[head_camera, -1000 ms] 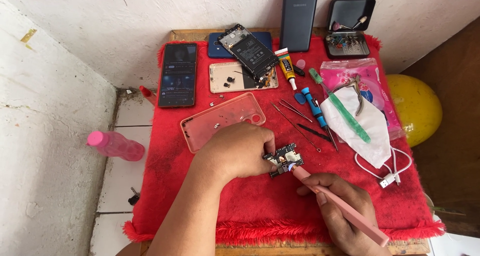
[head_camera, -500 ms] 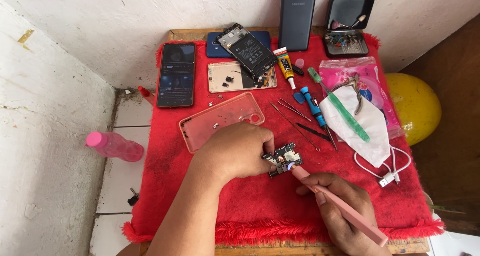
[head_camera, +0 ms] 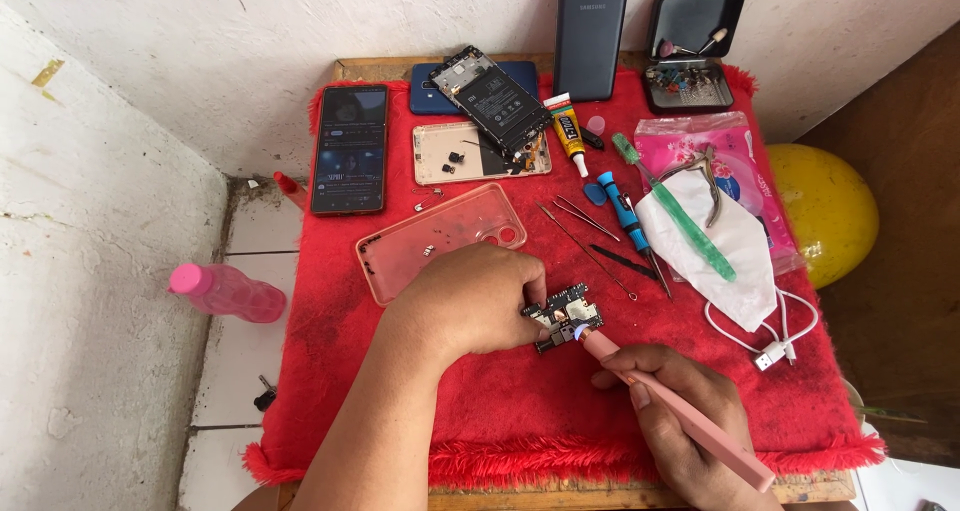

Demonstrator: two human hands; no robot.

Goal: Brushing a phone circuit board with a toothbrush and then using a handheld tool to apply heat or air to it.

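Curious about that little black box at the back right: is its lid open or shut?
Open. The black box has its lid raised against the wall, and small parts show in its tray.

Left hand (head_camera: 470,301) pinches a small circuit board (head_camera: 563,316) on the red mat (head_camera: 480,411), near its front edge. Right hand (head_camera: 675,411) holds a pink pen-shaped tool (head_camera: 680,416), tip touching the board.
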